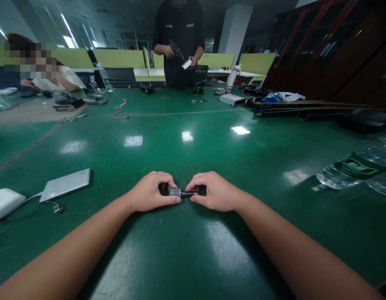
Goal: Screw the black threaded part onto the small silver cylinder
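Note:
A small grey cylinder with a dark, spring-like shaft (188, 193) lies sideways between my hands, just over the green table (168, 154). My left hand (155, 191) pinches the cylinder's grey body between thumb and fingers. The thin right end of the shaft is between the thumb and fingertips of my right hand (211, 191). Both hands rest low, close to the tabletop, and the fingertips partly cover the ends of the part.
At the left lie a silver flat device (66, 185) and a white cabled device (5, 203). A water bottle (352, 168) lies at the right. Across the table, a standing person (180, 41) holds a dark tool; another person sits at the far left. Parts and black strips lie farther back.

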`<state>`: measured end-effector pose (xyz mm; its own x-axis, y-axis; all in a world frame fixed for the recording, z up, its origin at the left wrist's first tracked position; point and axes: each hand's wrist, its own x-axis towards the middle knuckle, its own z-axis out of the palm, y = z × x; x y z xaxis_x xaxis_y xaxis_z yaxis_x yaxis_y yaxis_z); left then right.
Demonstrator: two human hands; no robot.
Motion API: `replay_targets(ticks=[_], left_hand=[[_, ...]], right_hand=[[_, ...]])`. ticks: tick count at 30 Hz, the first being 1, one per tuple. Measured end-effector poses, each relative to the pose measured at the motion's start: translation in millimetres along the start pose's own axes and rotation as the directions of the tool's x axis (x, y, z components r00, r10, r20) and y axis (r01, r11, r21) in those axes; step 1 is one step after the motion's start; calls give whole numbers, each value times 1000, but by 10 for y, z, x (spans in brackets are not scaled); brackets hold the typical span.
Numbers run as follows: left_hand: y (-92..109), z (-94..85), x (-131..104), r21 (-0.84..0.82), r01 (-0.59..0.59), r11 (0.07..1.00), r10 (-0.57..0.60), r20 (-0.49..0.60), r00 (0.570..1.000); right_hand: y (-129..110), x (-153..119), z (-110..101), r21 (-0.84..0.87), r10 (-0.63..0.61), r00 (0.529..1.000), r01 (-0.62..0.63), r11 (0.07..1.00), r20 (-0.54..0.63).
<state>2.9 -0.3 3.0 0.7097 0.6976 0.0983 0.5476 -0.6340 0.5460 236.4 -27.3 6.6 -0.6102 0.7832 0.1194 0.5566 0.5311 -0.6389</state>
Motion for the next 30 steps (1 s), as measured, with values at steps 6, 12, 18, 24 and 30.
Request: replay_targets(ticks=[6,12,18,24,30], left_hand=[[-5,1,-9,1,4,1000,-4,0,1000],[-4,3,-3,-15,0,1000,0,-8,1000],[-3,0,-2,-2,11,1000,-11,3,1000],[-2,3,1,-6,2,1000,-2,-4,1000],[6,-1,-8,-4,22,1000,-22,-7,1000]], right_hand=[[1,-11,-15,-25,15,1000,-14,1000,4],[29,-23,-35,-45,22,1000,-22,999,-2],[27,-28,-52,-49,34,999,-34,998,-1],[43,-36,-61,-36,63,998,-63,997,-1],[65,-50,-81,-27,73,997,-73,997,-2]])
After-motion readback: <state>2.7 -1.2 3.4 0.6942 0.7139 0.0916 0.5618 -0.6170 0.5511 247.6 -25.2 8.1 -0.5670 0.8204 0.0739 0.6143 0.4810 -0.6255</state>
